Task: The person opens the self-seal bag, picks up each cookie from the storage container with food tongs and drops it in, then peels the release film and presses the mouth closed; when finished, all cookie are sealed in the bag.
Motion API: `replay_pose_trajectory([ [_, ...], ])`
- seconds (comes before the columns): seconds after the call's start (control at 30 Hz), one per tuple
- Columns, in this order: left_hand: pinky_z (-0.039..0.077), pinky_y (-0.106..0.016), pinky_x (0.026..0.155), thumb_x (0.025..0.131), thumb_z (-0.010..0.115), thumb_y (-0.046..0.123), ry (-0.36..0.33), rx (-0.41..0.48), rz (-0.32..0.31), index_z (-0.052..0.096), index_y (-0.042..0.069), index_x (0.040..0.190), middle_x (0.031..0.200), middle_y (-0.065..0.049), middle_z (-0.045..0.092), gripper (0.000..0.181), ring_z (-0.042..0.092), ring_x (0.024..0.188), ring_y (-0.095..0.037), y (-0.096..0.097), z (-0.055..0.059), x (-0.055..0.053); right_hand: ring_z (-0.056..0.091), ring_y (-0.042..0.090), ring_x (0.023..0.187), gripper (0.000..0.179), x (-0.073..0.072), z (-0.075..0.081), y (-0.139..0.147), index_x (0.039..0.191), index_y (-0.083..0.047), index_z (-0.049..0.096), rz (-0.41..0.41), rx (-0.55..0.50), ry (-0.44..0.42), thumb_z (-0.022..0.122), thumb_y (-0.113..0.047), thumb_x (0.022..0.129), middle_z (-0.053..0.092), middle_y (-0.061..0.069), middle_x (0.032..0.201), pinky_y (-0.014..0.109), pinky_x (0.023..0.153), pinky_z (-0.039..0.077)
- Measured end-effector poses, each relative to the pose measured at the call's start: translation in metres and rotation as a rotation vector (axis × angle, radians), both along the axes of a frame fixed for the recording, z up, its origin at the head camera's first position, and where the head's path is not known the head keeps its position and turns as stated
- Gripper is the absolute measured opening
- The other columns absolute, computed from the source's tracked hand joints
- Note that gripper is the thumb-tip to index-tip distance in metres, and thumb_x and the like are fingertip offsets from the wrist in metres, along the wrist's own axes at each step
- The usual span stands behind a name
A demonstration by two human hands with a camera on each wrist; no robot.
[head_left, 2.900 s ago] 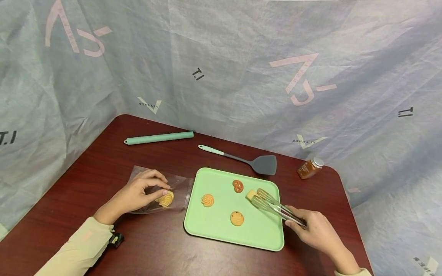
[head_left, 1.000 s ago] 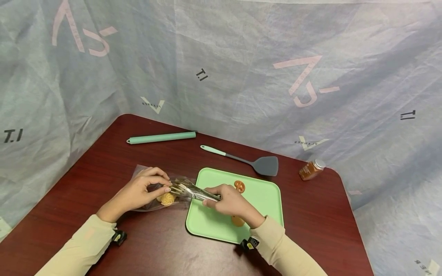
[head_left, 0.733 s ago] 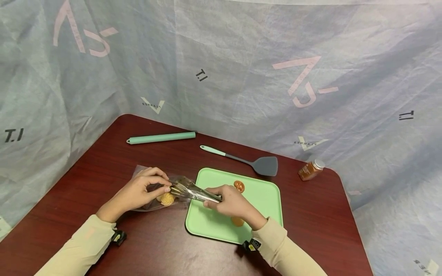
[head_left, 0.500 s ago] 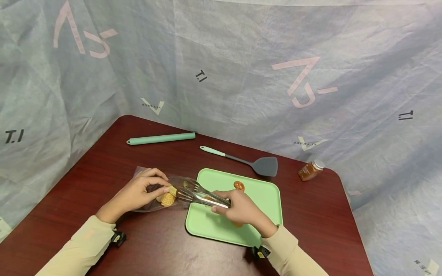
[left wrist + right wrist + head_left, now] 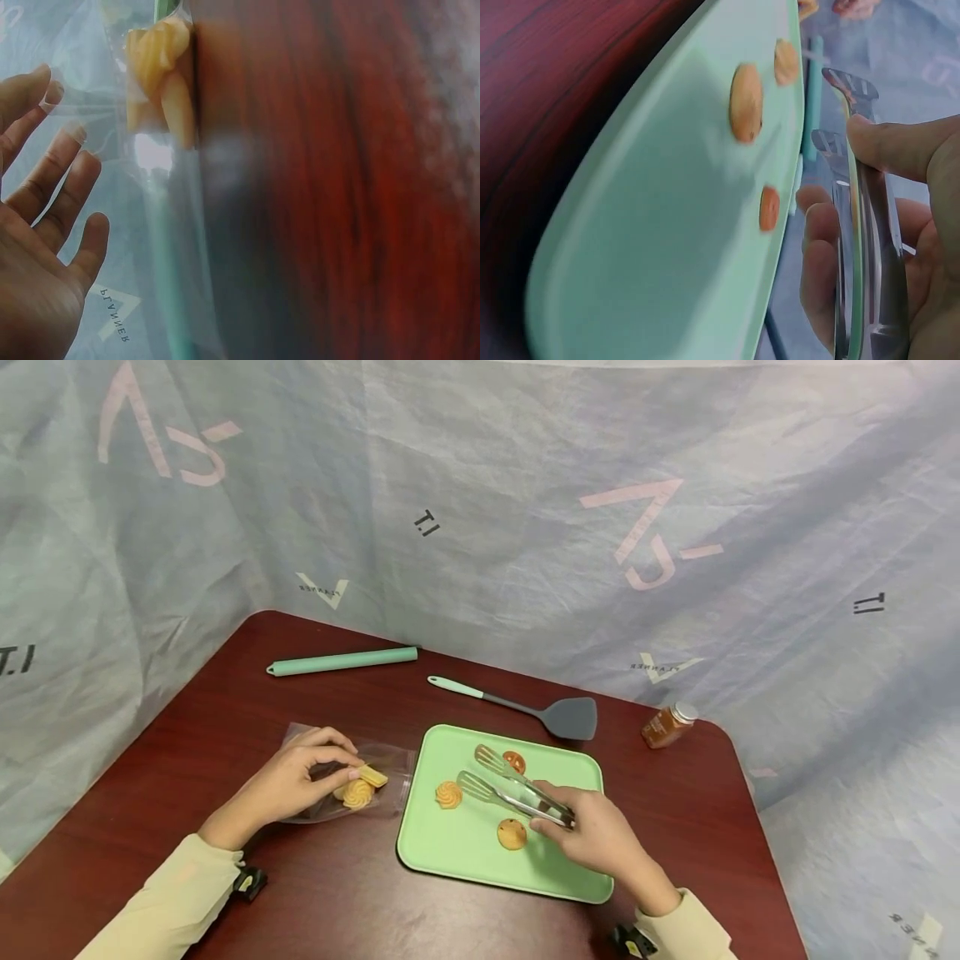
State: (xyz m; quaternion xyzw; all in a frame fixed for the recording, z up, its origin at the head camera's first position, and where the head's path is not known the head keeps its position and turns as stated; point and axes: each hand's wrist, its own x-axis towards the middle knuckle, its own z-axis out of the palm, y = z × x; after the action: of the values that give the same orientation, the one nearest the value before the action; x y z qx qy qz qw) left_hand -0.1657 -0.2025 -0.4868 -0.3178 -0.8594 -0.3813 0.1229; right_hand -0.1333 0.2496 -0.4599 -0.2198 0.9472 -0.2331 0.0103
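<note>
On my screen I see the right hand (image 5: 600,831) above the green tray (image 5: 558,870), fingers curled around the tongs (image 5: 527,807) — their tips stand apart. The left hand (image 5: 303,774), forearm slanted, pinches the clear bag (image 5: 394,762); cookies (image 5: 359,794) lie inside it — three others on the tray.

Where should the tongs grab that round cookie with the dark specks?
Probably by opposite edges, coming down from above: the round speckled cookie lies flat on the green tray, disc-shaped, with nothing touching its rim, so the tongs should have room for one end on each side.
</note>
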Motion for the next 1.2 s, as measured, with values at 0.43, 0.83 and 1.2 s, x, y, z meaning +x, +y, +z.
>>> replay_pose_trajectory([
  [0.43,0.043,-0.039,0.085,0.088,0.082,0.010,-0.003,0.001,0.002,0.080,0.018,0.102,0.110,0.009,0.062,0.017,0.056,0.102,-0.014,0.000,-0.001,-0.001,0.053,0.010,0.065,0.058,0.008,-0.009,0.024,0.138,-0.020,0.066,-0.264,0.118,0.052,0.083,-0.038,0.085,0.070,-0.002,0.087,0.033,0.048,0.038],
  [0.83,0.043,-0.042,0.085,0.086,0.083,0.007,0.020,-0.003,-0.016,0.080,0.017,0.102,0.109,0.006,0.062,0.019,0.057,0.102,-0.015,-0.003,-0.001,-0.004,0.061,0.014,0.073,0.055,0.011,-0.011,0.043,0.136,-0.022,0.068,-0.295,0.127,0.034,0.083,-0.040,0.086,0.073,-0.001,0.097,0.037,0.054,0.043],
  [1.2,0.045,-0.036,0.080,0.088,0.081,0.008,-0.003,0.009,-0.033,0.079,0.016,0.103,0.110,0.006,0.062,0.018,0.056,0.102,-0.014,-0.001,-0.001,-0.006,0.065,0.018,0.081,0.055,0.014,-0.008,0.058,0.134,-0.017,0.069,-0.284,0.130,0.067,0.082,-0.040,0.086,0.073,0.005,0.111,0.038,0.056,0.045],
])
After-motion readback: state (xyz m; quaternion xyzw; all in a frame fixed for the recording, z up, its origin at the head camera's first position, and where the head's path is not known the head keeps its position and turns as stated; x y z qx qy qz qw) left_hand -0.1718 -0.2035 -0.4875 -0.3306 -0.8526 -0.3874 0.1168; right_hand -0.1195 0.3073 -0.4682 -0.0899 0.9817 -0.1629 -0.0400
